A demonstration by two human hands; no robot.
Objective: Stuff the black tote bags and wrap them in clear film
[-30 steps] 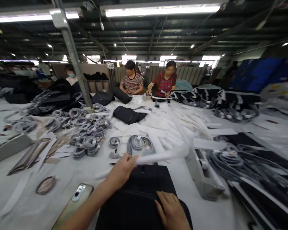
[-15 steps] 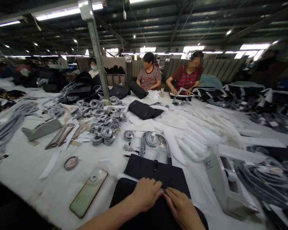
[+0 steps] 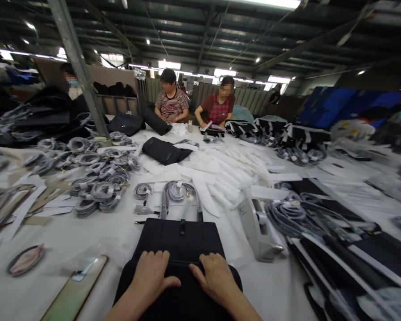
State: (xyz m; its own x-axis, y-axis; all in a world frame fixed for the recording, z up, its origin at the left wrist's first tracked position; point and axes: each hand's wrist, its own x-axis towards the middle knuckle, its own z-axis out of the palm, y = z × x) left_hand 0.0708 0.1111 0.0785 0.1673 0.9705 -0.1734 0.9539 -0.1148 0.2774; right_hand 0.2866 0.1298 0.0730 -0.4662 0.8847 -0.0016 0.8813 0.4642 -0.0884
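Observation:
A black handbag (image 3: 195,236) lies in front of me, with its plastic-wrapped handles (image 3: 199,207) stretched away from me. My left hand (image 3: 152,276) curls its fingers over a raised black edge across the bag, thumb pointing inward. On the same edge, farther right, my right hand (image 3: 217,276) has its fingers bent over it and its thumb turned toward the left one. A gap separates the two hands. The nearest part of the bag is partly hidden by my forearms. Between the handles rests a coiled wrapped strap (image 3: 176,191).
A phone (image 3: 75,292) lies on the left, near a small oval dish (image 3: 26,260). To the right stands a grey tape dispenser (image 3: 255,227), beside wrapped straps (image 3: 289,216). Coiled straps (image 3: 103,191) are heaped at left. Two co-workers (image 3: 172,100) sit across the table.
My hands have moved apart along the edge; before, their fingertips met near the middle. My view has turned to the right, so the phone and dish now appear farther left.

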